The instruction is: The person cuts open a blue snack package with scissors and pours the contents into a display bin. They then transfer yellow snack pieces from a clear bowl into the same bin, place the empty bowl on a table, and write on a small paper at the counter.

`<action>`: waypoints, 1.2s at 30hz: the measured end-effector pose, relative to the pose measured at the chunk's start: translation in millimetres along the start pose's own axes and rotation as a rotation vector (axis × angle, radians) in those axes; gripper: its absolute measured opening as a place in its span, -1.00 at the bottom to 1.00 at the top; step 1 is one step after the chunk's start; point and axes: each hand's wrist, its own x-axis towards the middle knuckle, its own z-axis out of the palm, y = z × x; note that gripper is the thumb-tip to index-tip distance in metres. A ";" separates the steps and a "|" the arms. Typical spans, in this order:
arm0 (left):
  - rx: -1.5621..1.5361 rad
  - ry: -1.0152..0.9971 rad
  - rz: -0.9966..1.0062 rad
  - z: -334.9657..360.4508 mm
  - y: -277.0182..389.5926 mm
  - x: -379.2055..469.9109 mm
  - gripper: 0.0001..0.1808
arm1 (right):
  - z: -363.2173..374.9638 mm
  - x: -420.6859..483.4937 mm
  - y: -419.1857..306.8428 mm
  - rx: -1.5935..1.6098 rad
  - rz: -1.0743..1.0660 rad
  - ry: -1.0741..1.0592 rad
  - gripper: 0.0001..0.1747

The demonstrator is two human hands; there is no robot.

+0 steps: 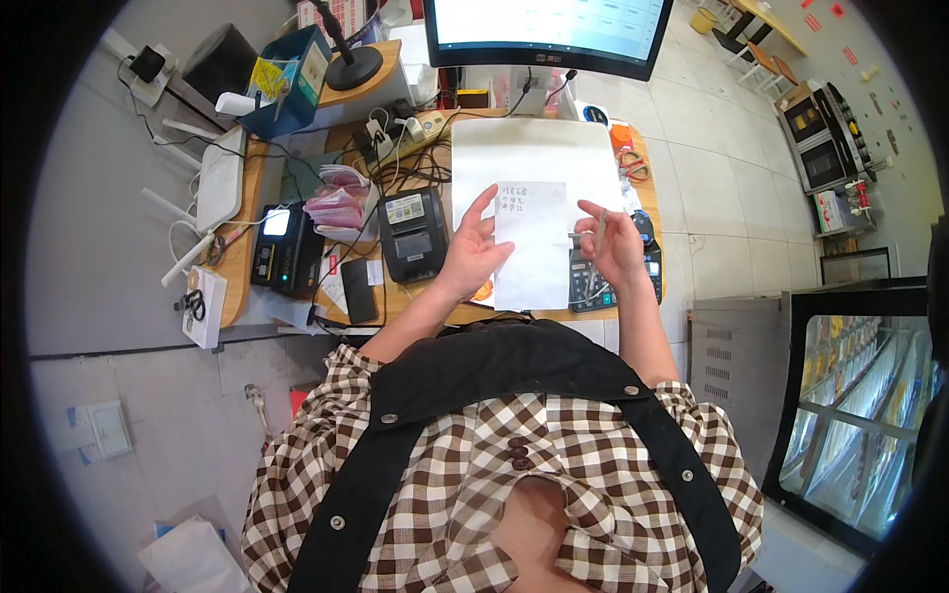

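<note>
A narrow sheet of white paper (531, 252) with a few handwritten lines near its top lies before me, partly over a larger white board or pad (474, 141). My left hand (474, 252) is at the paper's left edge, fingers apart, its thumb tip over that edge; whether it presses on the sheet I cannot tell. To the right of the paper, my right hand (614, 241) is half curled, palm up, with a slim pen (600, 233) lying against its fingers. Under and beside this hand sits a calculator (586, 290), partly covered by it.
Left of the hands stand a black label or receipt printer (411, 237), a phone (359, 290), a stack of pink slips (337, 204) and a black device with a lit screen (285, 244). A monitor (549, 58) rises beyond. Red-handled scissors (632, 166) lie at the right; cables tangle behind.
</note>
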 end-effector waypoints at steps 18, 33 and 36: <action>-0.026 0.020 0.004 7.4 -3.7 3.7 -0.12 | -81.4 -39.9 41.6 0.595 -0.083 -0.370 -0.36; -0.005 0.056 0.012 10.9 -4.8 -4.2 -0.14 | -65.8 -45.1 33.4 0.466 -0.225 -0.592 0.18; 0.001 0.048 0.020 11.4 -5.3 -4.5 -0.14 | -72.2 -43.1 29.4 0.343 -0.234 -0.475 -0.04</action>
